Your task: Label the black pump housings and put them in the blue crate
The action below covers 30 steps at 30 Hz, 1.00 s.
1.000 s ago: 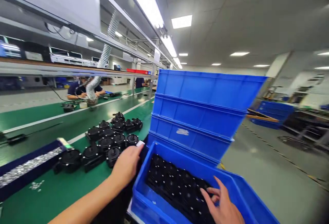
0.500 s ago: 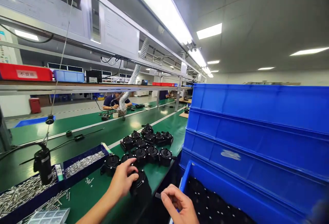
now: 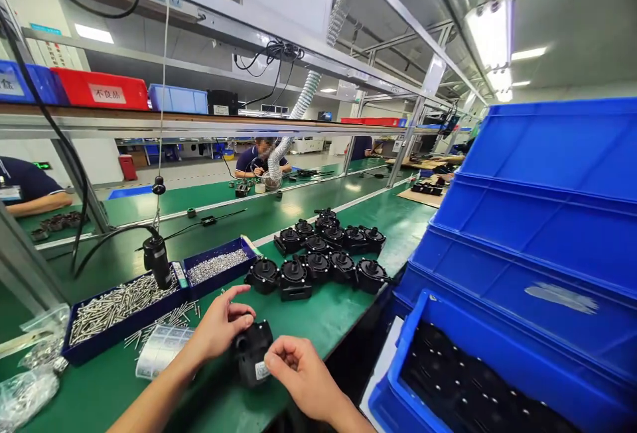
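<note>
One unit against half-curled left hand, label at pinched right hand

A white label on the red bin reads "不良品" in dark characters.

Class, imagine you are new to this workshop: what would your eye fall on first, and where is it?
A newcomer's eye would probably go first to the tall stack of blue plastic crates filling the right side. Next comes the cluster of round black housings on the green tabletop, around mid-picture. At lower centre, the person's left grip and right grip are at a black boxy part with a white label.
</note>
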### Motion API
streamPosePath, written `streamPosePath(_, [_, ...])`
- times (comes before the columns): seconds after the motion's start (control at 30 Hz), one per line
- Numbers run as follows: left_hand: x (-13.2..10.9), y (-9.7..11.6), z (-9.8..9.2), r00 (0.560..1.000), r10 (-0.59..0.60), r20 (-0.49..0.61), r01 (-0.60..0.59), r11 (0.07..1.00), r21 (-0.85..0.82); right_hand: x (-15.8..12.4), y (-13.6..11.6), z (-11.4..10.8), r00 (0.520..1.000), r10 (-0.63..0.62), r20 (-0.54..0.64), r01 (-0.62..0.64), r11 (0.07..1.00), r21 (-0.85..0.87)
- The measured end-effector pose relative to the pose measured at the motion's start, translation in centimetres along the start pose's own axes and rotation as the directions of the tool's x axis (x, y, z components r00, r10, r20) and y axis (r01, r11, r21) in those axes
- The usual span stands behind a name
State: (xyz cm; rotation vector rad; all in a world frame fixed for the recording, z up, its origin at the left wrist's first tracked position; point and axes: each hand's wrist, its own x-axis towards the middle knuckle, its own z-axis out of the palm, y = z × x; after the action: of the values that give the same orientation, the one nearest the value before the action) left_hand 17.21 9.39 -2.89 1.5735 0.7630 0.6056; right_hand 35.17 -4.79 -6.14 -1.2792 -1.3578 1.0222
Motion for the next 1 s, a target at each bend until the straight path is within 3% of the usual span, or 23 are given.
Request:
streamPosePath(0.33, [0.3, -0.4, 0.2, 1.0, 0.001, -0.015, -0.001, 1.0, -0.011, 0.4, -0.3, -0.3, 1.0, 0.026, 0.016, -0.024, 0.994, -0.106])
streamPosePath(0.77, [0.2, -0.4, 0.4, 1.0, -0.014, -0.019, 0.014, 1.0, -0.013, -0.3, -1.0, 0.3, 0.992, -0.12, -0.032, 0.102, 0.933, -0.346])
streamPosePath(0.87, [0.2, -0.3, 0.3, 1.0, -0.024, -0.017, 0.024, 1.0, -0.012, -0.9, -0.9, 0.6, 0.977, -0.213, -0.029, 0.177, 0.872, -0.456])
streamPosePath(1.0, [0.2, -0.3, 0.3, 1.0, -0.024, -0.014, 0.023, 0.999, -0.029, -1.1, -0.1, 0.3, 0.901, -0.431, 0.038, 0.34, 0.651, -0.679])
